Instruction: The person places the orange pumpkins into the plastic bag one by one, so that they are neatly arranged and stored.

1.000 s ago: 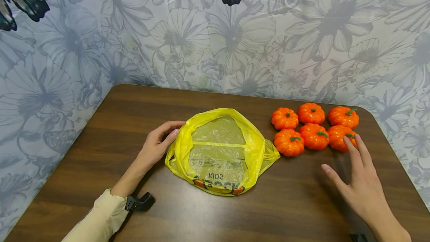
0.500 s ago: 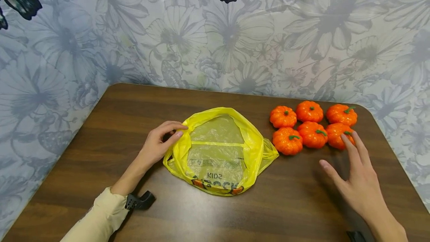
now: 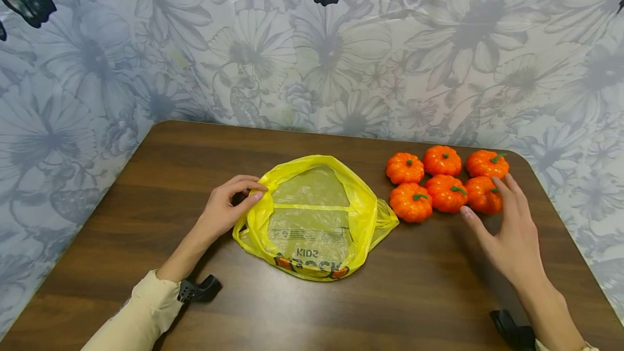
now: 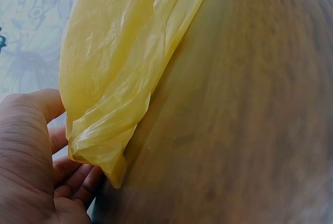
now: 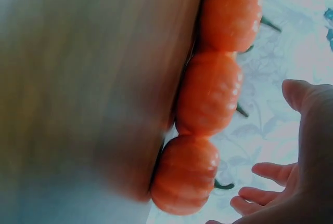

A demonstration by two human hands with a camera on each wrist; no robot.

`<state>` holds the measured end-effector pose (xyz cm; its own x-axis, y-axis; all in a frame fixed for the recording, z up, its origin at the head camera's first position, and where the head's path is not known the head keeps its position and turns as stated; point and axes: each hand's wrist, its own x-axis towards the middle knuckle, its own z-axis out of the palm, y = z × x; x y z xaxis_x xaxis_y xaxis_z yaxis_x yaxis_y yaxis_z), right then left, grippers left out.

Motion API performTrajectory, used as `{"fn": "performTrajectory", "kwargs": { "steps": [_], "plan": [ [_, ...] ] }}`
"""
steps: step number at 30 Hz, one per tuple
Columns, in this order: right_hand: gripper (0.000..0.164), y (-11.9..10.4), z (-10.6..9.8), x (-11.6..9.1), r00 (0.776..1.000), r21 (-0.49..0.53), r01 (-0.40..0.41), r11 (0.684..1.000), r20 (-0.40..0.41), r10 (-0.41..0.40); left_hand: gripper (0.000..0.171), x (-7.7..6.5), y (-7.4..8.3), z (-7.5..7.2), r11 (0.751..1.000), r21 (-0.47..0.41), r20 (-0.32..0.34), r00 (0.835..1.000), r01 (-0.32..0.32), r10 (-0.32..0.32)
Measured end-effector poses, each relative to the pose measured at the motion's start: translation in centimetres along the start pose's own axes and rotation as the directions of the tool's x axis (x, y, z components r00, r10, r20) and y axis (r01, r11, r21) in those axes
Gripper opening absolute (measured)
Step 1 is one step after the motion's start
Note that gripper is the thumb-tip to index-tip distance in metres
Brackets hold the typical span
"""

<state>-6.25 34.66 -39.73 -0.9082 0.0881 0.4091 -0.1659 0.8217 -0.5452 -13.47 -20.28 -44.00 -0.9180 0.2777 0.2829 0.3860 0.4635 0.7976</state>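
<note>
A yellow plastic bag (image 3: 312,207) with printed lettering lies on the table, its mouth spread wide and facing up. My left hand (image 3: 225,206) pinches the bag's left rim between thumb and fingers; the left wrist view shows the fingers around the bag's edge (image 4: 99,146). Over at the right, my right hand (image 3: 512,240) hovers with fingers spread, its fingertips overlapping the nearest right pumpkin (image 3: 481,195) in the head view. That small orange pumpkin has a green stem. In the right wrist view the right hand (image 5: 291,167) shows a gap to the pumpkins (image 5: 208,93).
Several matching orange pumpkins, among them the front left one (image 3: 410,203), stand in two close rows near the table's back right corner. The brown wooden table (image 3: 341,318) backs onto a flower-patterned wall covering (image 3: 273,58). The bag's right tip points at the pumpkins.
My right hand has moved slightly forward and left over the front right pumpkin. The left hand's fingertips have come over the bag's rim. The head view has shifted a little.
</note>
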Motion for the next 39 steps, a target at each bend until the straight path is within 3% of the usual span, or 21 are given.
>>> {"fn": "performTrajectory", "kwargs": {
  "steps": [17,33,39],
  "plan": [
    [0.075,1.3,0.5,3.4,0.999,-0.023,-0.031,0.999,-0.030,0.031,0.017,-0.1,-0.2,0.2,1.000,0.017,0.000,1.000,0.019,-0.019],
    [0.063,2.8,0.9,2.6,0.996,-0.072,-0.068,0.995,-0.057,0.064,0.018,-0.3,-0.1,0.1,0.999,0.037,-0.011,1.000,-0.001,0.001],
    [0.069,3.0,0.9,2.6,0.995,-0.104,-0.097,0.990,-0.041,0.093,0.019,-0.2,-0.2,0.1,0.999,0.041,-0.018,1.000,-0.008,0.009]
  ]
}}
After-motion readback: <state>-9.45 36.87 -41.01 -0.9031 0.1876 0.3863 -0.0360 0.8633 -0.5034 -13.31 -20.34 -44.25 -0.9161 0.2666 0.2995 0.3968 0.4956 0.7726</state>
